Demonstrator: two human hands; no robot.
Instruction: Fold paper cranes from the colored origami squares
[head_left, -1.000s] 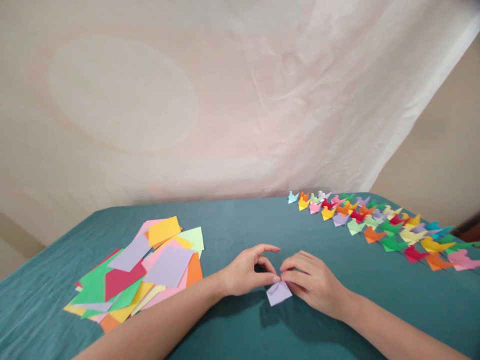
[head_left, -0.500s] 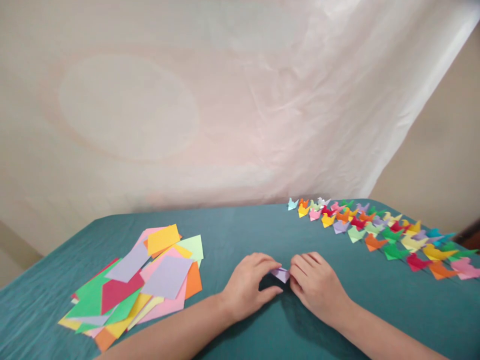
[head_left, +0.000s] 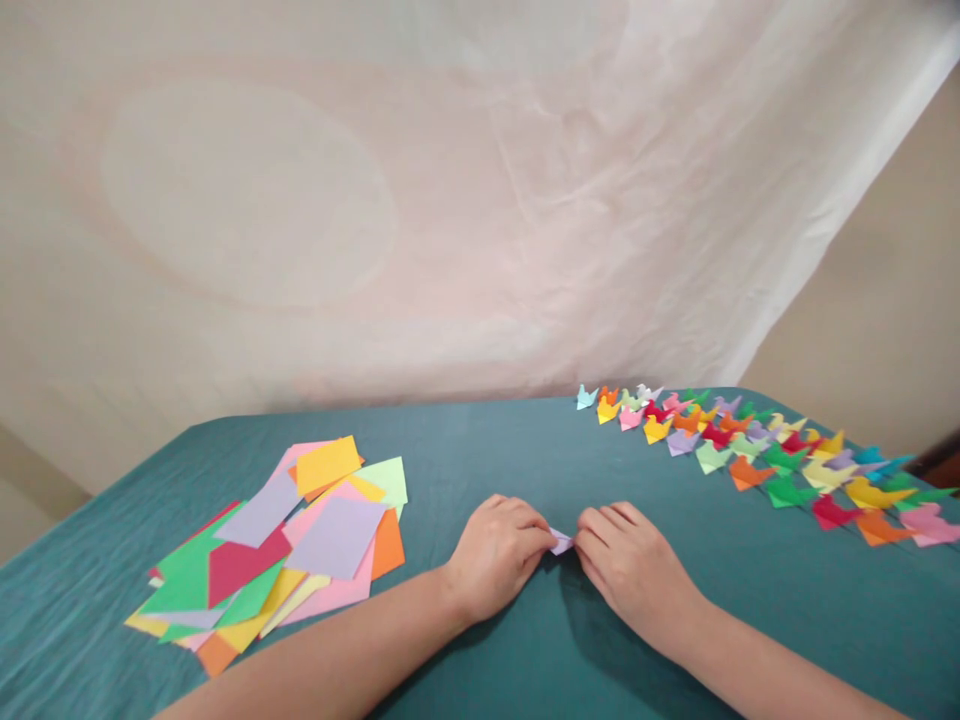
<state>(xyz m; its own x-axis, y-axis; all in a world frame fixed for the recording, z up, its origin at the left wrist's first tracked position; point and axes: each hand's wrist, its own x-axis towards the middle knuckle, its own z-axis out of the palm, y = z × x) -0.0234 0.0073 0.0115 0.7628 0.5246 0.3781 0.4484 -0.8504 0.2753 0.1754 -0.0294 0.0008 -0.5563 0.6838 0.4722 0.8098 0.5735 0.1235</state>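
A small folded piece of lilac paper (head_left: 561, 542) is held just above the table, in the gap between my two hands. My left hand (head_left: 501, 555) pinches its left end with closed fingers. On the other side, the closed fingertips of my right hand (head_left: 634, 560) grip its right end. Only the middle of the fold shows; both ends are covered by fingers, so its full shape is hidden.
Left of my hands lies a loose pile of coloured paper sheets (head_left: 337, 537). Rows of folded paper birds (head_left: 748, 473) stand along the right side. A teal cloth (head_left: 480, 450) covers the table, and a pale curtain (head_left: 450, 220) hangs behind it.
My left thumb and fingers, apart before, have closed on the left end of the lilac paper. Less of the paper shows now. The view has shifted slightly.
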